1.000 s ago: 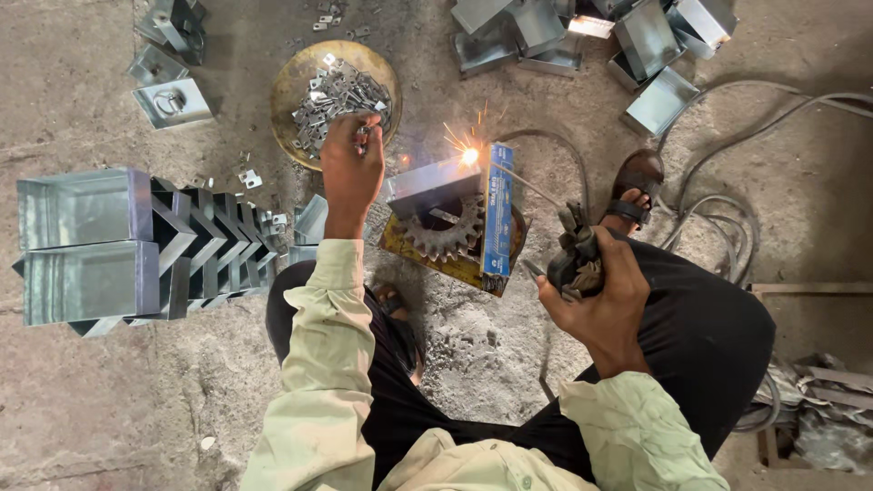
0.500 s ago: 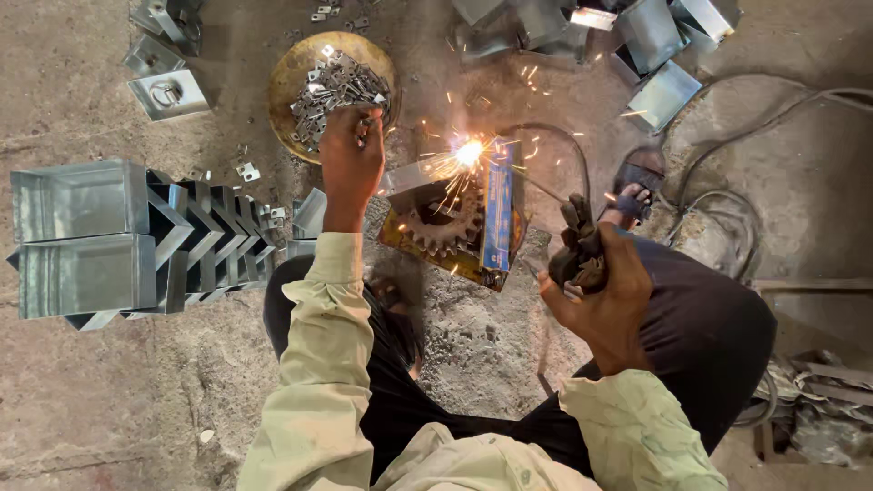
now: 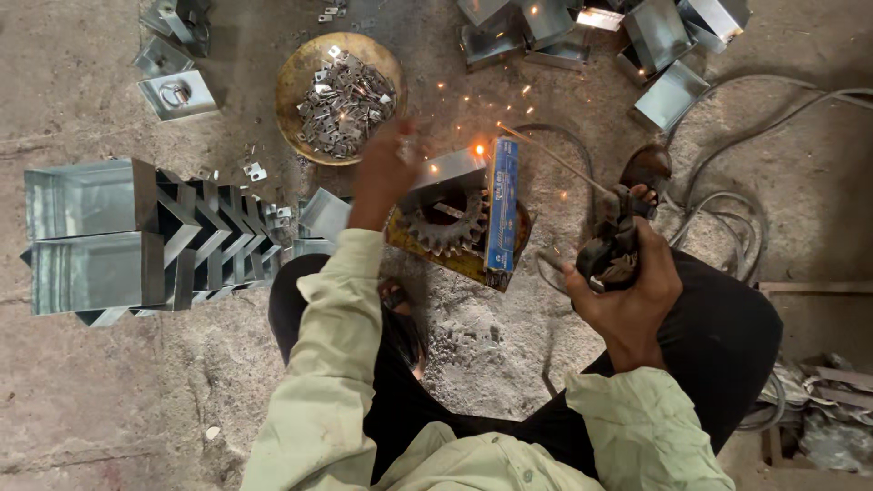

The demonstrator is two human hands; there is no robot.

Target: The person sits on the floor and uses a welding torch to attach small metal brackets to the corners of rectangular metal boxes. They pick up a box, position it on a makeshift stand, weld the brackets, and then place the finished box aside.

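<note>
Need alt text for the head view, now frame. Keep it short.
Seen from above, a person's right hand holds a welding electrode holder, its rod tip sparking on a small metal box that the left hand steadies. A gear, a bowl of metal bits and stacked metal boxes lie around.

Welding sparks between hands

Bare floor lies open at lower left. The nested metal boxes block the left side, and the bowl of small plates (with loose cables on the right) closes the rest.
</note>
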